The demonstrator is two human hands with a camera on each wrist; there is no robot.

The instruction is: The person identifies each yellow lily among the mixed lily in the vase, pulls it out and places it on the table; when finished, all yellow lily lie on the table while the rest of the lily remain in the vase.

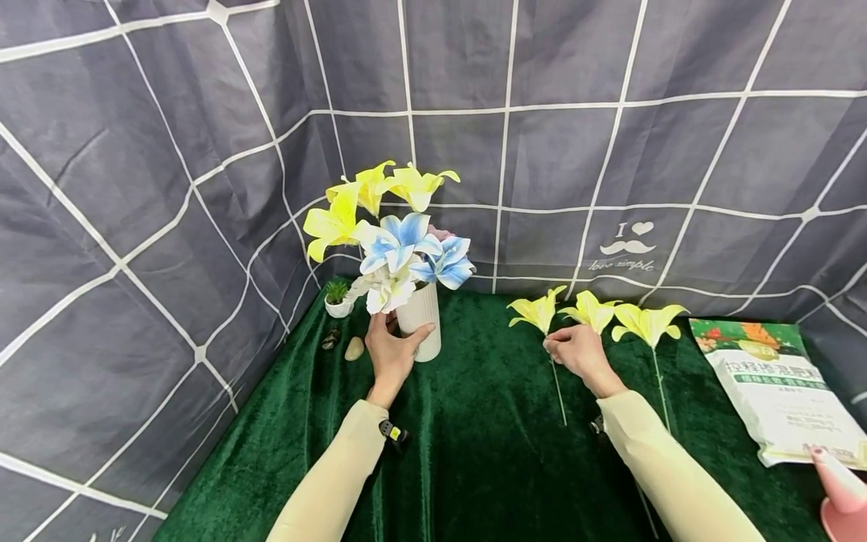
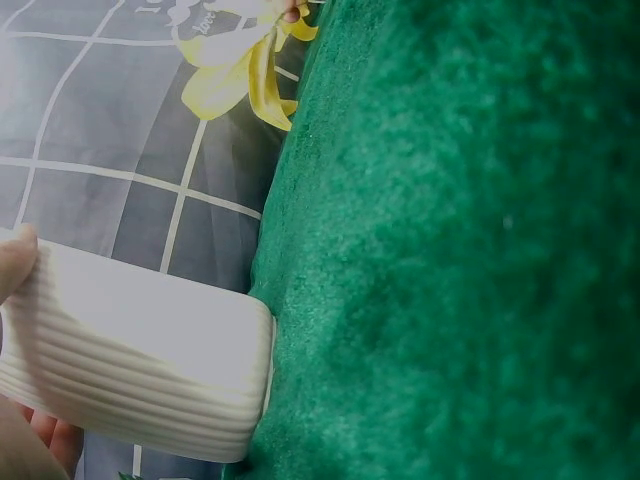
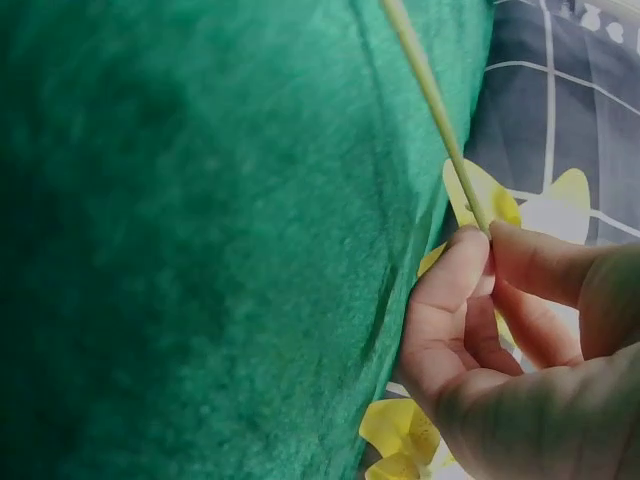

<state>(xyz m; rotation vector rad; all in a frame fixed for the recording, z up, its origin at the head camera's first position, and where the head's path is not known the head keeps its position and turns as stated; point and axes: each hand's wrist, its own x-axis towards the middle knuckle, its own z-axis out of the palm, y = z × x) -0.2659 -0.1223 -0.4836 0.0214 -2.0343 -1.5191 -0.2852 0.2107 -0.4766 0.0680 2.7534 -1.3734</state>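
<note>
My left hand (image 1: 393, 354) grips a white ribbed vase (image 1: 428, 327), thumb on the near side and fingers around the left. Yellow lilies (image 1: 332, 222), blue-and-white lilies (image 1: 400, 241) and a white flower (image 1: 387, 290) fill it; a purple bloom is mostly hidden behind. In the left wrist view the vase (image 2: 140, 350) meets the green cloth at its base. My right hand (image 1: 579, 354) pinches the stem of a yellow lily (image 1: 537, 310) between thumb and fingers. The stem (image 3: 435, 100) sticks out past the fingertips in the right wrist view.
Two more yellow lilies, one in the middle (image 1: 588, 310) and one at right (image 1: 649, 325), are beside the right hand. A printed bag (image 1: 779, 399) and a pink object (image 1: 840, 493) are at the right. A small potted plant (image 1: 337, 301) and stones (image 1: 354, 348) sit left of the vase.
</note>
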